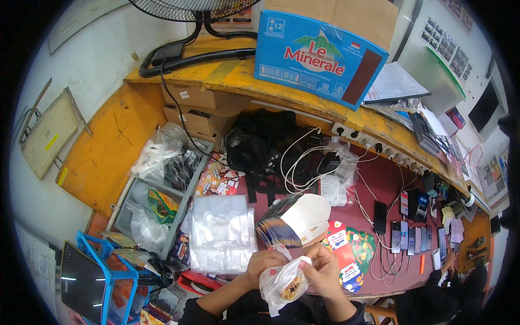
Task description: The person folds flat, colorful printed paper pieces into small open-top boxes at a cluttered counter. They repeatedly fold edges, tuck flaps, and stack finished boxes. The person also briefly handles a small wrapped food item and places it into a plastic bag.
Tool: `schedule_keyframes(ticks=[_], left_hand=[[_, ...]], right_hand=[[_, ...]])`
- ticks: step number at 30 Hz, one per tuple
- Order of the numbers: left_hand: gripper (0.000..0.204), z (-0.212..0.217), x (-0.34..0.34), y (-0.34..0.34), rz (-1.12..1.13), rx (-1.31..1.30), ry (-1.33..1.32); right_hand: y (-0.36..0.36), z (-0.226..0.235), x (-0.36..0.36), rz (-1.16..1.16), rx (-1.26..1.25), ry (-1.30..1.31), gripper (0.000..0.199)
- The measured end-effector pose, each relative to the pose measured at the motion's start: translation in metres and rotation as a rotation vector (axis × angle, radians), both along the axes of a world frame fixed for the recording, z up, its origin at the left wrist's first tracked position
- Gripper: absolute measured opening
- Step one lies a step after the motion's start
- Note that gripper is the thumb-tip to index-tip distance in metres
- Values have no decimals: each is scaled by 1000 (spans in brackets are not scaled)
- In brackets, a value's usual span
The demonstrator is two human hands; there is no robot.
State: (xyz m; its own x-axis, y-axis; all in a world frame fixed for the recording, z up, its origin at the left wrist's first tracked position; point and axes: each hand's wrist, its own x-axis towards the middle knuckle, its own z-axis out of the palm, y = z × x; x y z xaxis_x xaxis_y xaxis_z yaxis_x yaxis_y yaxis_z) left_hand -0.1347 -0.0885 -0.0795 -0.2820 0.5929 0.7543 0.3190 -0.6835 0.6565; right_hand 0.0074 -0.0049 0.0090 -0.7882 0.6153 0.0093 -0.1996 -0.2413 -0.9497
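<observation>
Both hands, left hand and right hand, pinch a clear plastic bag of food at the desk's near edge, where a steady grip on its mouth seems wise.

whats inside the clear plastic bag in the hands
Through the clear plastic bag, held by the left hand and right hand, a small brownish item shows near the bottom. Crinkled plastic blurs it, so its kind cannot be told.

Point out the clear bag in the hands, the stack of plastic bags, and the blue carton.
clear bag (284, 284), head view, on its bulging middle
stack of plastic bags (222, 233), head view, on the top sheet
blue carton (317, 57), head view, on its printed front face
</observation>
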Motion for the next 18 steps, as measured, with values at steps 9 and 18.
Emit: schedule_keyframes(ticks=[9,18], left_hand=[[49,1,0,-3,-262,-139,130],[52,11,4,-9,-577,-322,-108]], right_hand=[[22,0,-4,221,-16,-46,27],[35,21,-5,379,145,100,29]])
